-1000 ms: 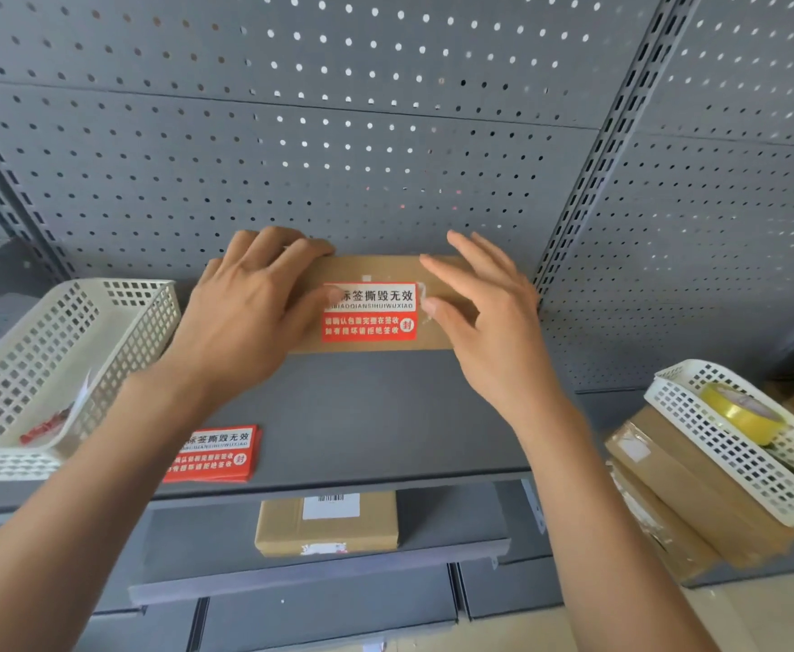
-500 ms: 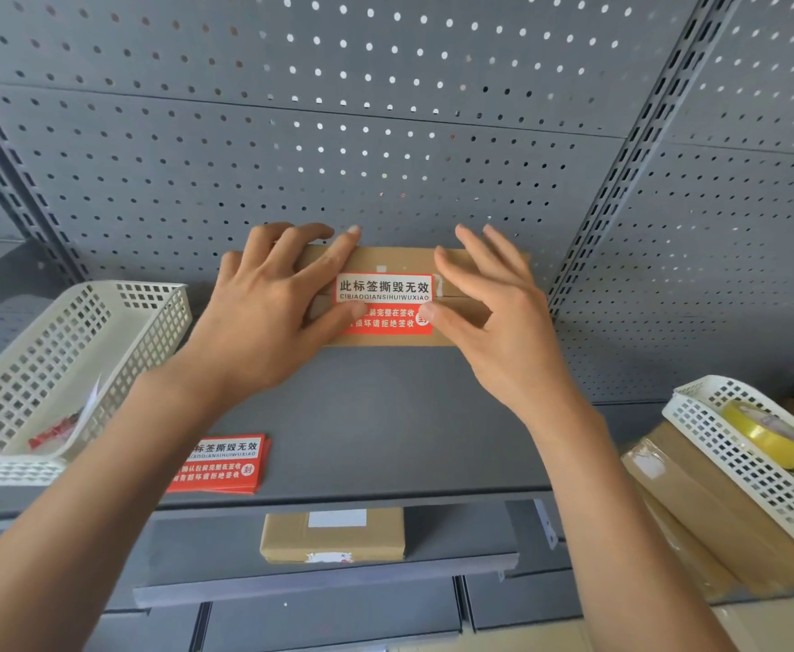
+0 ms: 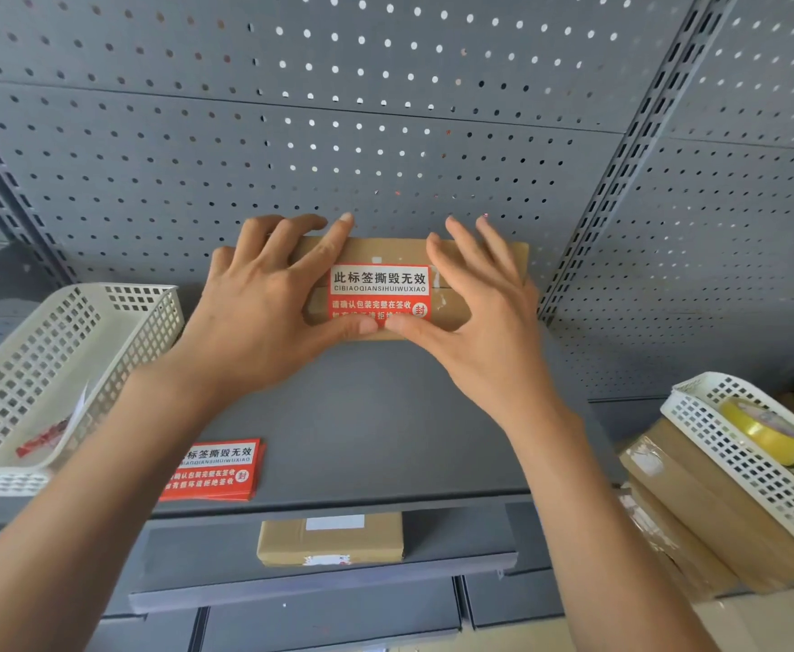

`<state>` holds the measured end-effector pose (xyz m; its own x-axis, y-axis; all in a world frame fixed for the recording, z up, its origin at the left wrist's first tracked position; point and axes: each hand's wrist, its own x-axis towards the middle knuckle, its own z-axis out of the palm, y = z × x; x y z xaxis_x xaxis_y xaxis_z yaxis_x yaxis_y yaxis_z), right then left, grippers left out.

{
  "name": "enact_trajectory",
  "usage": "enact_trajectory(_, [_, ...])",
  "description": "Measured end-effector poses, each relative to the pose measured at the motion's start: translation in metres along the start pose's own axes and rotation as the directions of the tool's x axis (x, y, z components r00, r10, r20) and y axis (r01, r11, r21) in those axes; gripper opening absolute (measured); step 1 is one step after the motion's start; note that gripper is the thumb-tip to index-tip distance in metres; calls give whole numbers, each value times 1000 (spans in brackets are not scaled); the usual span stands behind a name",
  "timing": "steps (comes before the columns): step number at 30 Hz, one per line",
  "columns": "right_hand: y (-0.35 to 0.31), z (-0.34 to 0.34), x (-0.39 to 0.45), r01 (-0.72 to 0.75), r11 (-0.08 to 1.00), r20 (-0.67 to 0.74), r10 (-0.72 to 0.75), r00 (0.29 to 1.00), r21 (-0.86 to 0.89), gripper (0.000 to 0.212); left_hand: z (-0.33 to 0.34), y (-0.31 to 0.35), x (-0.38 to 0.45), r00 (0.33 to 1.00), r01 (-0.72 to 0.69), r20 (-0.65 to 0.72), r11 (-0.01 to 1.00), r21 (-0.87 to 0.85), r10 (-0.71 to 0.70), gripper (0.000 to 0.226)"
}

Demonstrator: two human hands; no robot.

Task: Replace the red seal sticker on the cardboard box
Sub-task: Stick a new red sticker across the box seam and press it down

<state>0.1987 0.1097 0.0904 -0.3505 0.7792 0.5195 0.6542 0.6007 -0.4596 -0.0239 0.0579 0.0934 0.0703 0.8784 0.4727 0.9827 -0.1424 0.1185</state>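
A flat cardboard box (image 3: 385, 250) lies on the grey shelf (image 3: 385, 440) against the pegboard back. A red seal sticker (image 3: 378, 287) with a white band of black characters sits across the box's seam. My left hand (image 3: 263, 312) holds the box's left part, fingers over the top and thumb pressed on the sticker's lower edge. My right hand (image 3: 484, 331) holds the right part the same way. The two thumb tips nearly meet and hide the sticker's bottom line.
A stack of spare red stickers (image 3: 216, 468) lies at the shelf's front left. A white basket (image 3: 80, 331) stands at the left. At the right, another white basket (image 3: 738, 454) holds a yellow tape roll (image 3: 762, 430) on stacked boxes (image 3: 696, 520). Another box (image 3: 331, 541) rests on the lower shelf.
Both thumbs have slid down and inward along the sticker to its lower edge, where they now nearly touch. My fingers have spread over the box's top. The box stays put.
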Motion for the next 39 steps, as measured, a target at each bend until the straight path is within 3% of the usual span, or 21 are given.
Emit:
enact_trajectory(8, [7,-7,4,-39,989,105,25,994,143,72,-4,-9,3,998,-24,54,995,-102,29,95])
enact_trajectory(14, [19,-17,5,-57,969,214,4,977,241,61,-14,-20,6,979,-4,198,978,-210,47,90])
enact_trajectory(20, [6,0,4,-75,951,-51,94,994,300,43,-6,-9,4,997,59,67,964,-259,-42,69])
enact_trajectory(29, [12,-3,-1,-46,978,44,38,998,204,57,-8,-9,1,996,41,86,970,-241,-21,84])
enact_trajectory(32, [-1,4,-4,-60,990,-52,67,996,125,61,-5,2,2,993,115,51,964,-241,-106,88])
enact_trajectory(35, [-18,21,-5,-94,995,-202,97,975,25,69,4,13,3,972,188,-97,953,-237,-215,75])
enact_trajectory(39, [-20,33,-5,-115,992,-295,125,947,53,60,13,14,2,963,186,-152,956,-227,-223,66])
